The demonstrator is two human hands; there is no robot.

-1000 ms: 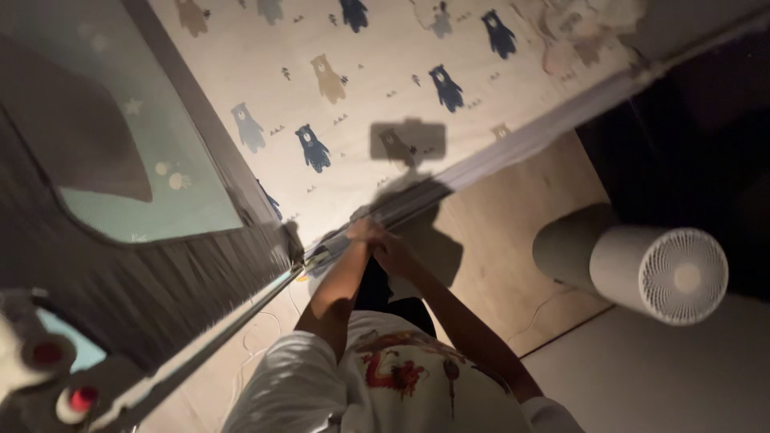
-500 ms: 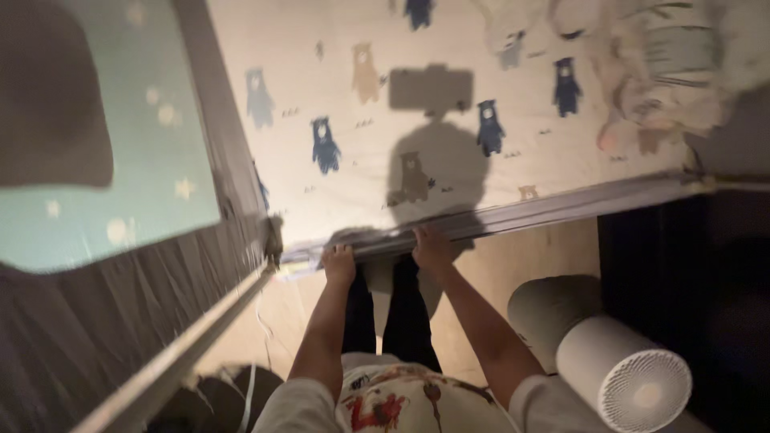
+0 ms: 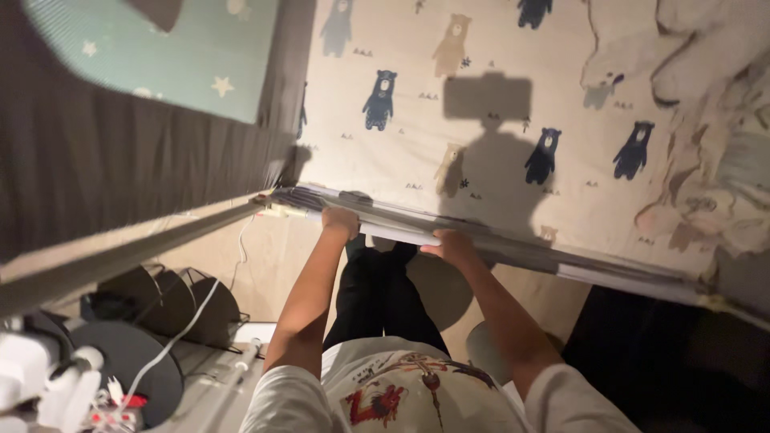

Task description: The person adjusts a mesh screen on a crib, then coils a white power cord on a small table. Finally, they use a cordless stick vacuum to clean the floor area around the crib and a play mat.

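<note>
Head view: left hand [image 3: 340, 221] and right hand [image 3: 451, 243], set apart, both clasp the grey bed rail [image 3: 513, 250] edge.

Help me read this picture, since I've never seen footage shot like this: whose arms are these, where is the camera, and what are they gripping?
The camera sits on a person's head and looks straight down, so you see their own arms and white printed shirt. The left hand and right hand both grip the grey rail along the edge of a bed. On the bed lies a cream sheet with blue and tan bears. Crumpled pale bedding lies at the right. A dark mesh side panel runs off to the left.
</note>
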